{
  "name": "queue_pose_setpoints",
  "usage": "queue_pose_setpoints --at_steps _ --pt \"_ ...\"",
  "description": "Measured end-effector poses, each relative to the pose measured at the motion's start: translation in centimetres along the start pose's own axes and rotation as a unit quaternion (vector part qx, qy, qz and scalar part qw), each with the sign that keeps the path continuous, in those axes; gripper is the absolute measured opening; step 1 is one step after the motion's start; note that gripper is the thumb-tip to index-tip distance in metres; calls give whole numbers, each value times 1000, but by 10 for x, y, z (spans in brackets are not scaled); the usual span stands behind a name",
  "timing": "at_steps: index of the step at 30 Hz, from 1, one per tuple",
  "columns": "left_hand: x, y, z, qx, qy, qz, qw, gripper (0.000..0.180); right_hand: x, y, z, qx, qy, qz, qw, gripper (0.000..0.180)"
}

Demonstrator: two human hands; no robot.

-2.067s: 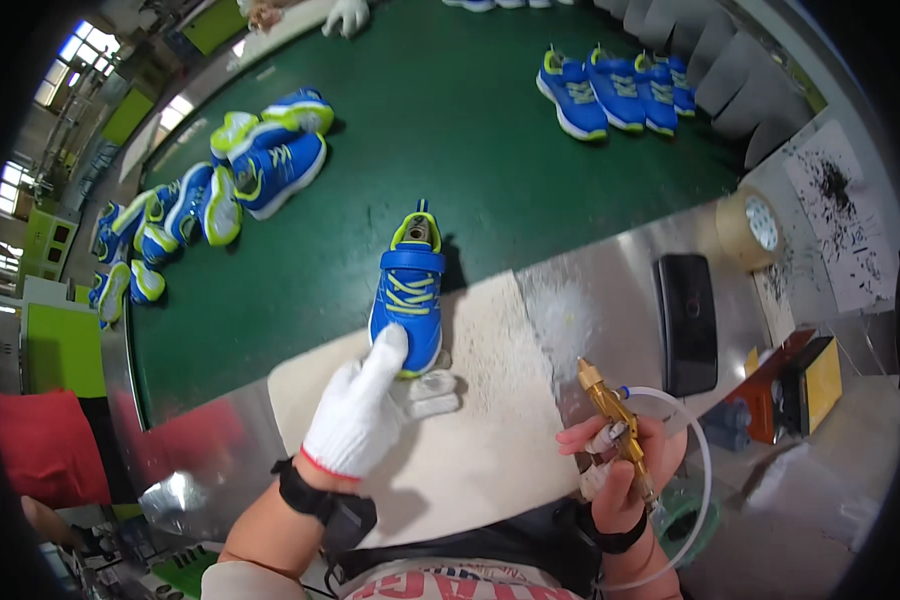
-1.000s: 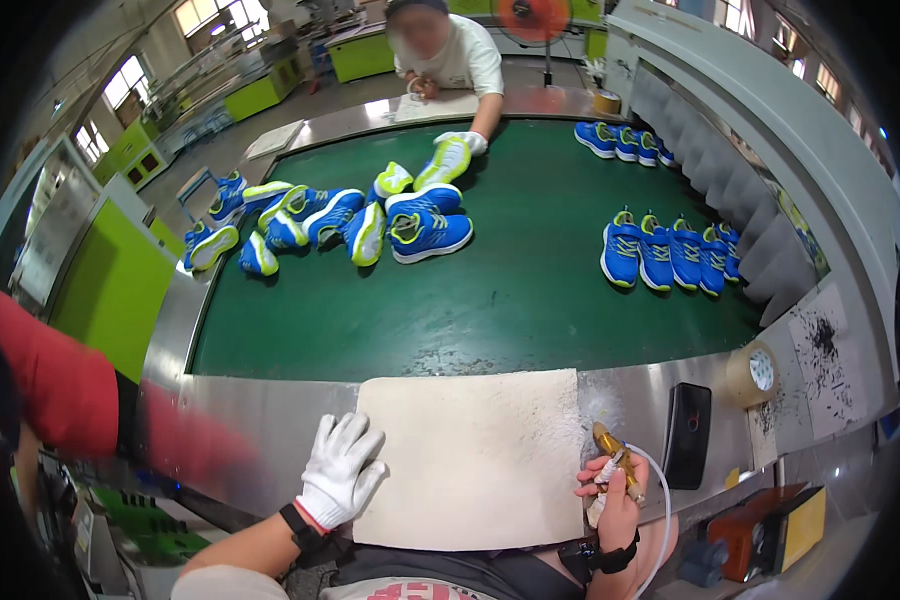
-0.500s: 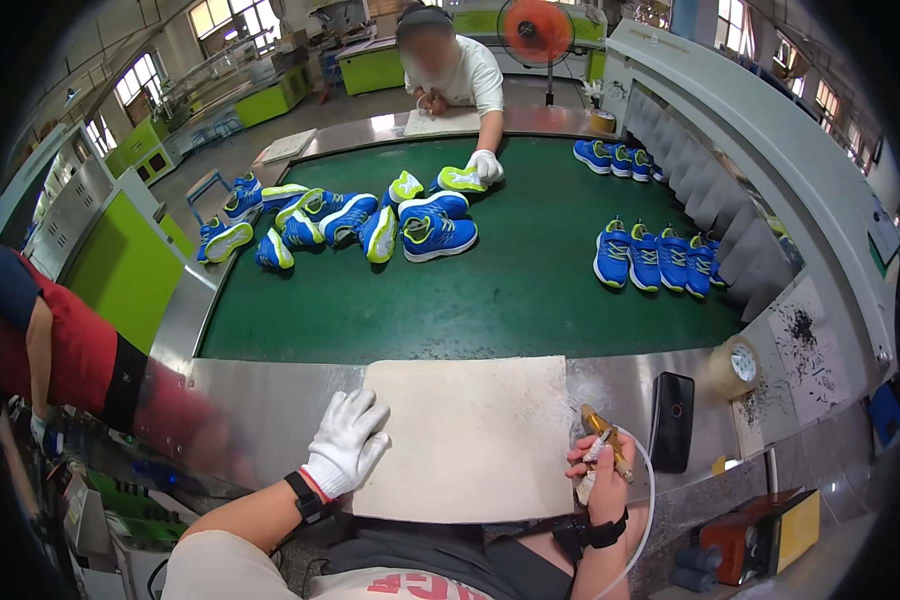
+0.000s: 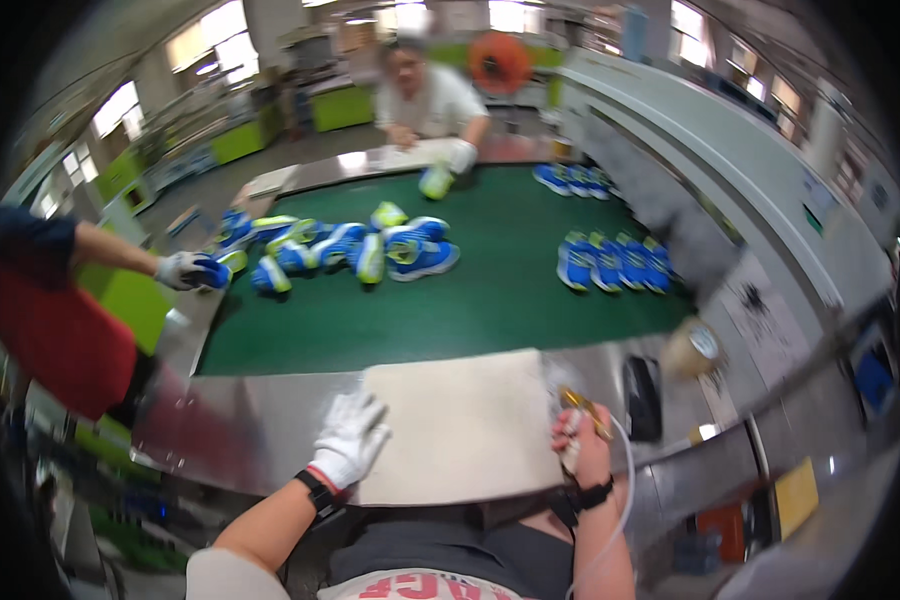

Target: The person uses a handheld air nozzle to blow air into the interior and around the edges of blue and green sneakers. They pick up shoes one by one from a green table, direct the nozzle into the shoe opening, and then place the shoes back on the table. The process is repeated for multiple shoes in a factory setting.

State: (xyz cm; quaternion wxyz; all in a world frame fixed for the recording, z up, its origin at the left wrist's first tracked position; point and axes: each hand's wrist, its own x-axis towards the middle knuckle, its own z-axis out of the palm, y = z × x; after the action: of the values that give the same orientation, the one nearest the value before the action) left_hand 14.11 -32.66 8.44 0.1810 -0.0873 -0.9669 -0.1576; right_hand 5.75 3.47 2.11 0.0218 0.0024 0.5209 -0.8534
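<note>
My step looks to me like a pause between shoes, the tool ready and no shoe in my grasp. The fingers of my left hand (image 4: 348, 440), gloved in white, are released and spread flat at the left edge of the beige mat (image 4: 455, 430). My right hand (image 4: 585, 455) has its fingers closed around a gold spray gun (image 4: 594, 416) just off the mat's right edge, its hose (image 4: 628, 475) curving down beside my forearm. As I judge it, working on another shoe would call for lifting the left hand and reaching well past the mat, the gun held steady.

A jumble of blue sneakers (image 4: 425, 262) lies beyond the mat, mostly to its left; a row of blue sneakers (image 4: 605, 265) stands beyond it to the right, with a farther row (image 4: 570, 182) behind.

The table (image 4: 260, 405) is steel around the mat, with a green surface (image 4: 450, 320) past it. Right of the mat lie a black phone (image 4: 642, 400) and a tape roll (image 4: 688, 348). Far across from the mat a co-worker (image 4: 450, 105) holds a shoe; well left of it another co-worker (image 4: 65, 330) grips one too. Behind everything is a blurred orange fan (image 4: 500, 62)
</note>
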Motion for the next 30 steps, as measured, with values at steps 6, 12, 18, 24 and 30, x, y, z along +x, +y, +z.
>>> queue_pose_setpoints --at_steps 6,12,18,24,30 --pt "-18 -16 1 -9 31 -31 999 29 8 -14 3 258 44 51 964 46" --pt "-13 -17 2 28 11 -22 999 28 -24 -48 -10 327 86 -45 940 45" --pt "-21 -25 -1 8 53 -1 999 25 -54 -34 22 250 70 14 966 38" --pt "-16 -21 -2 -7 27 -8 1000 23 -57 -19 21 221 53 38 973 36" --pt "-17 -19 -8 -19 55 -3 998 24 -44 -15 21 129 96 16 987 36"
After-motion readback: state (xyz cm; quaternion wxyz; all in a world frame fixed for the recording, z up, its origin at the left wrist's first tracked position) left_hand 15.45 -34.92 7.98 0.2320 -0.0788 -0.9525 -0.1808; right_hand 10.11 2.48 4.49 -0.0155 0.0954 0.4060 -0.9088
